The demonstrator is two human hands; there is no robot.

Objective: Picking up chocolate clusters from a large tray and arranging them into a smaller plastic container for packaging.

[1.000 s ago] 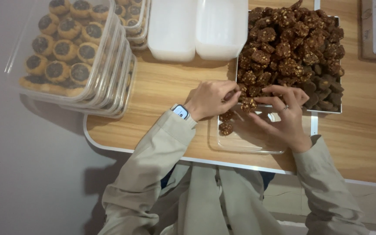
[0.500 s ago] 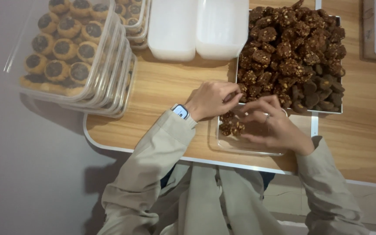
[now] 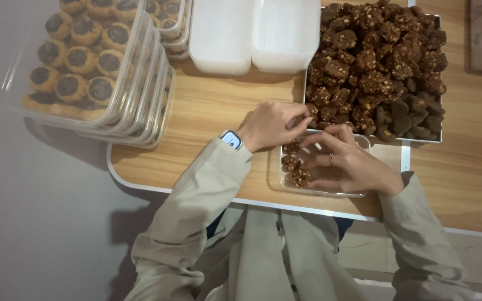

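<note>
Right hand sets a brown cookie, apparently pinched, into the clear container; left hand pinches another at twelve o'clock. Cookies look crumbly: hold lightly by edges.

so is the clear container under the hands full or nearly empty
Nearly empty: the clear container holds only about three brown cookies along its left side, the rest showing bare bottom or hidden by the right hand.

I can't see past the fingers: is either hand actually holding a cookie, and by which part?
Cannot be told for either. The left hand is curled at the tray's cookie pile; the right hand covers the clear container.
</note>
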